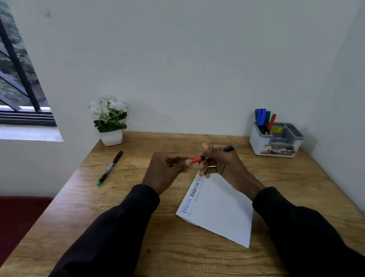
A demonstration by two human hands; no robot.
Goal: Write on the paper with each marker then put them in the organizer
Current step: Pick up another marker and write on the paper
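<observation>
- I am holding the orange-capped marker level between both hands, above the far corner of the paper.
- My left hand is pinching the orange cap end; my right hand is curling round the black barrel, whose teal tail is sticking out past my fingers.
- I cannot tell whether the cap is coming off or going on.
- The paper is lying on the table beneath my right wrist, already carrying words in blue and black and some fainter lines.
- Several markers are standing in the organizer at the far right corner — blue, green and red ones.
- One black marker is lying loose on the table to the far left, well apart from the organizer.
- Judgement: the task is well along — the held marker and the loose one are waiting to be stowed.
- Both forearms are reaching forward in dark sleeves, and my hands are meeting at the middle, raised off the tabletop.
</observation>
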